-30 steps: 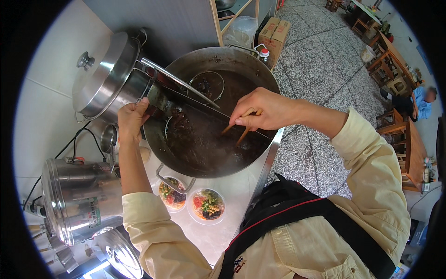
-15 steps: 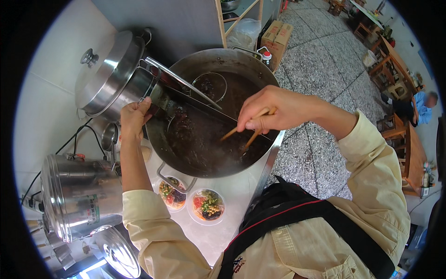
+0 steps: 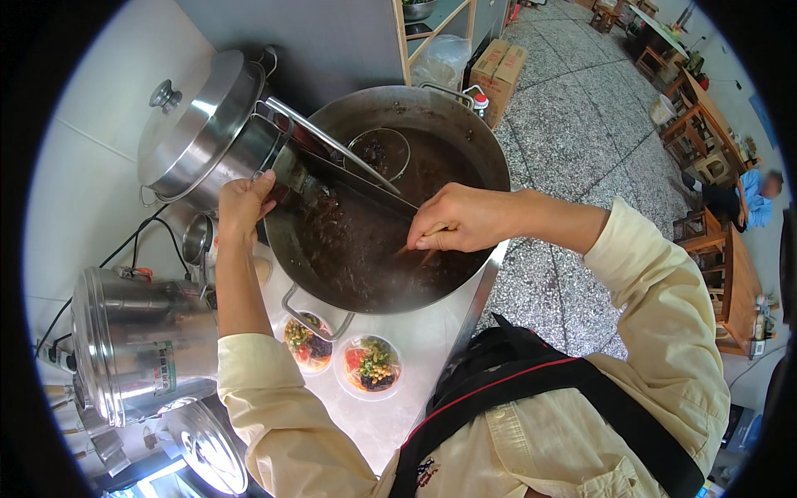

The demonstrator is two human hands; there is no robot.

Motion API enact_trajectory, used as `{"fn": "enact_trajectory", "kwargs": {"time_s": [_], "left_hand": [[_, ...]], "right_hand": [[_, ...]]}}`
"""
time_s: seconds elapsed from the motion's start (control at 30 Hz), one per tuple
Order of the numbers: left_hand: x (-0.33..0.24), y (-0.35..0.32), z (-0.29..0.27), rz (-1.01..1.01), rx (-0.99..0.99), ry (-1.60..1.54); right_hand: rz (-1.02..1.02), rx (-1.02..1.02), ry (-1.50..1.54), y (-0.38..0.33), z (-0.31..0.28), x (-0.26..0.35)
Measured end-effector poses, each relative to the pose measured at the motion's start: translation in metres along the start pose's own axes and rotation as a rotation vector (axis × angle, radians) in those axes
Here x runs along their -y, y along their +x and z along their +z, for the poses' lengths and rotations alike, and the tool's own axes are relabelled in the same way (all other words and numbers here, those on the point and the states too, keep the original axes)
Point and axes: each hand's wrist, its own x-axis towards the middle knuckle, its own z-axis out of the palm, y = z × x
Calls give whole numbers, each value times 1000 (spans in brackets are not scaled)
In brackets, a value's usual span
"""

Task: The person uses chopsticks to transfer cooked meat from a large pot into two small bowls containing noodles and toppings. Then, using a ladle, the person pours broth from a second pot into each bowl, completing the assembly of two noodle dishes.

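Note:
Over the front half of a big round metal pot (image 3: 490,158), my right hand (image 3: 461,217) is closed on a pair of wooden chopsticks (image 3: 424,256). Their lower ends dip into dark, steaming broth (image 3: 365,274). At the pot's left rim, my left hand (image 3: 242,206) is closed around a dark handle (image 3: 286,199) that runs in over the broth; what it carries is hidden below the surface. A metal divider (image 3: 353,178) splits the pot. In the far half sits a round wire strainer (image 3: 382,153), its steel handle (image 3: 311,131) leaning across the divider towards the left.
Two bowls with colourful toppings, one at left (image 3: 307,342) and one at right (image 3: 371,367), stand on the pale counter (image 3: 423,332) before the pot. Lidded steel pots (image 3: 199,133) crowd the left. A cardboard box (image 3: 498,70) is behind; a seated person (image 3: 754,199) is far right.
My right hand has moved slightly left and turned over more, bringing the chopsticks closer together and left in the broth. My left hand keeps its hold with hardly any movement.

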Motion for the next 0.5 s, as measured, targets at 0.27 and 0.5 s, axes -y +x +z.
{"fn": "enact_trajectory", "kwargs": {"time_s": [0.27, 0.5], "left_hand": [[-5, 1, 7, 63, -42, 51], [7, 20, -2, 75, -111, 201]], "right_hand": [[-15, 15, 25, 5, 6, -7], [42, -103, 4, 6, 5, -13]]}}
